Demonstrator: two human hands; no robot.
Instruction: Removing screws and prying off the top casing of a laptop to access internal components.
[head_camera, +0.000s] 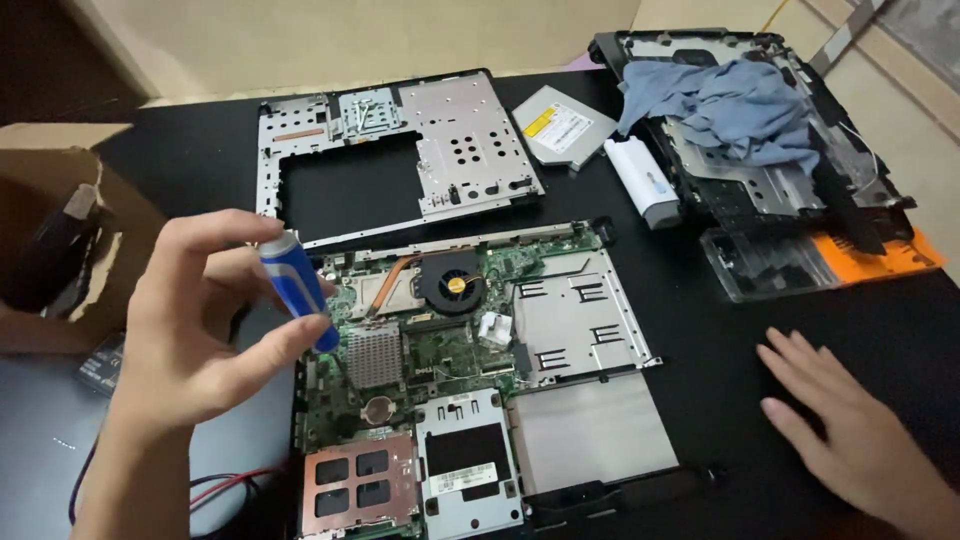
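Observation:
My left hand (195, 320) grips a screwdriver with a blue and white handle (295, 285), held upright, its tip down on the left part of an opened laptop base (470, 380). The green circuit board (440, 350) shows a round fan (452, 283), a copper heat pipe and a grey square heatsink. My right hand (850, 425) lies flat and open on the black table (730, 330), to the right of the laptop base, touching nothing else.
A silver metal frame (440, 150) lies behind the laptop base. A flat optical drive (562, 125) and a white block (640, 180) sit further right. A second dismantled chassis (790, 170) carries a blue cloth (730, 105). A torn cardboard box (60, 240) stands at left.

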